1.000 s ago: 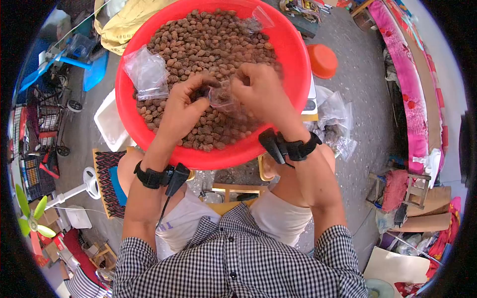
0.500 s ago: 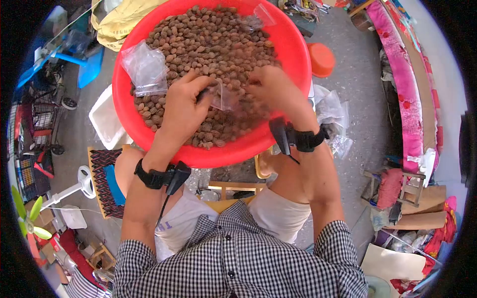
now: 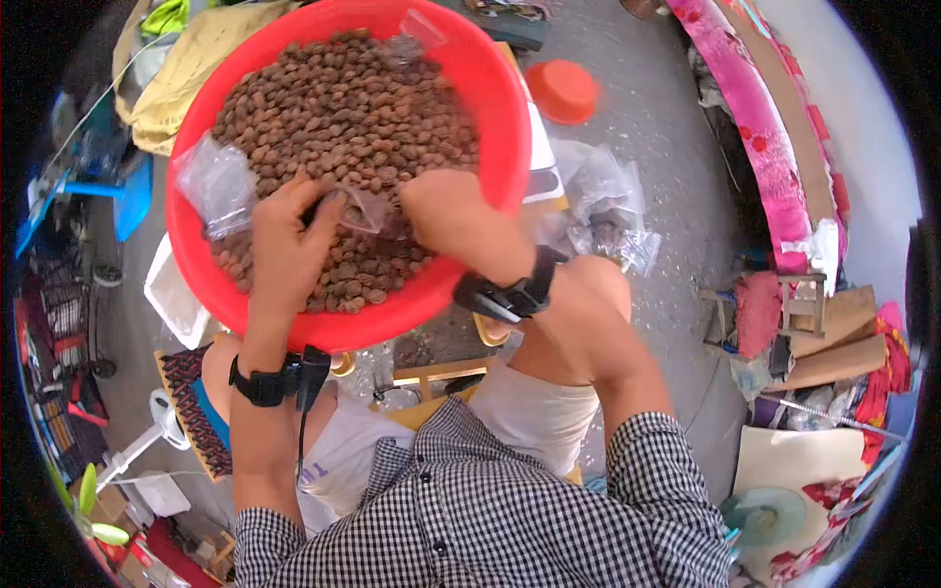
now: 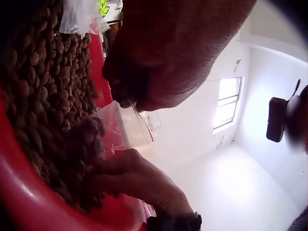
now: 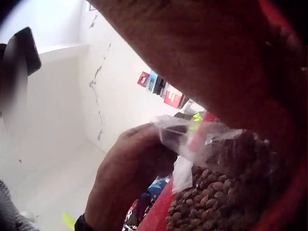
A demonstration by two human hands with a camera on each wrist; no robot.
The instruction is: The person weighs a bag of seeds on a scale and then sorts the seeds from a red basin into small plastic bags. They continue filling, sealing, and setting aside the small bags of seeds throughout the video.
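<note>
A red plastic basin [image 3: 505, 108] holds a wide heap of brown, wrinkled pits [image 3: 333, 108] that look like peach pits. My left hand [image 3: 284, 245], over the near left part of the heap, pinches the edge of a small clear zip bag [image 3: 363, 209] between thumb and fingers. In the right wrist view the bag [image 5: 185, 139] hangs with its mouth spread. Just right of it, my right hand [image 3: 451, 211] reaches down among the pits with bent fingers. The left wrist view shows its fingertips against the pits; I cannot tell whether it grips any.
A stack of clear bags [image 3: 216, 181] lies at the basin's left side, another clear bag [image 3: 421, 29] at its far rim. To the right are a red bowl [image 3: 564, 90] and a pile of plastic bags [image 3: 603, 201] on the floor. A white tub [image 3: 172, 294] stands left.
My right hand has moved away from the bag's mouth and down to the pits beside it. The left hand keeps its pinch on the bag. The head view has shifted, moving the basin leftward.
</note>
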